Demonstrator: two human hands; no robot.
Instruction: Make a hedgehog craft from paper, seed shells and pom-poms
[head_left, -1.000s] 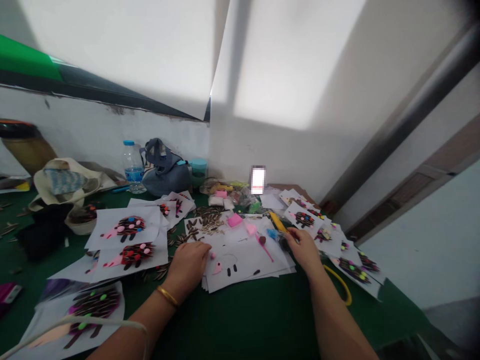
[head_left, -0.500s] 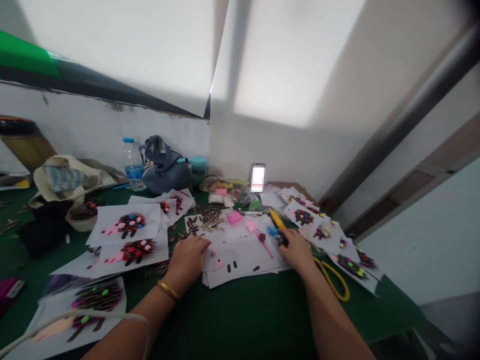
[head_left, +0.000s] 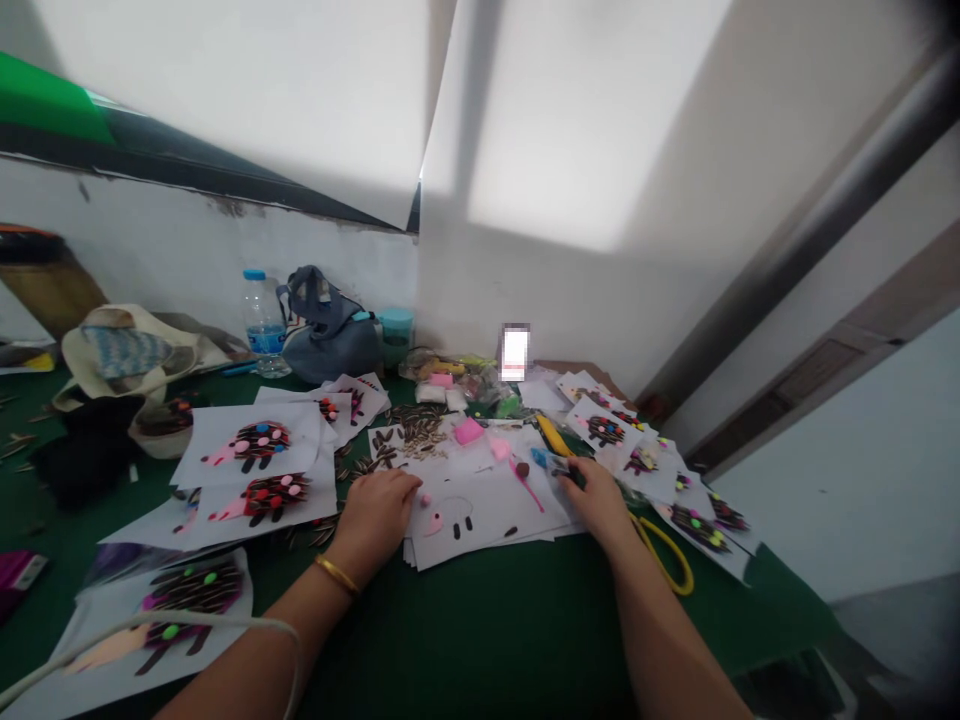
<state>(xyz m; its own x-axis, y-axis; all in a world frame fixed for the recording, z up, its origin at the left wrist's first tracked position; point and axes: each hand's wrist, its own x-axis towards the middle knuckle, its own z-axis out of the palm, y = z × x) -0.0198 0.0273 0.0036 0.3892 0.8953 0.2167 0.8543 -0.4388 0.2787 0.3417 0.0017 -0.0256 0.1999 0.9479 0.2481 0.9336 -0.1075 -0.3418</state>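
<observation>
A white sheet of paper (head_left: pixel 487 515) lies before me, bearing a pink clay snout, short dark clay strips and a faint curved line. My left hand (head_left: pixel 381 508) rests on the sheet's left edge with its fingers stretched out flat. Beside the sheet's right edge, my right hand (head_left: pixel 596 492) has its fingers closed around a small dark, partly clear thing; its kind is not plain. A lump of blue clay (head_left: pixel 538 457) shows just past those fingertips. Pink clay (head_left: pixel 500 449), a brown ball (head_left: pixel 523 469) and a thin pink strip (head_left: pixel 534 492) lie nearby.
Sunflower seeds (head_left: pixel 420 432) are heaped behind the sheet. Finished hedgehog pictures (head_left: pixel 259 445) lie at left, more pictures (head_left: pixel 604 428) at right. A yellow tool (head_left: pixel 553 436) and a yellow loop (head_left: pixel 679 572) flank my right hand. A water bottle (head_left: pixel 264 325) and blue bag (head_left: pixel 330 335) stand behind.
My right hand has shifted slightly and now has a dark, partly clear thing at its fingertips, apart from the yellow tool. My left hand stays on the paper.
</observation>
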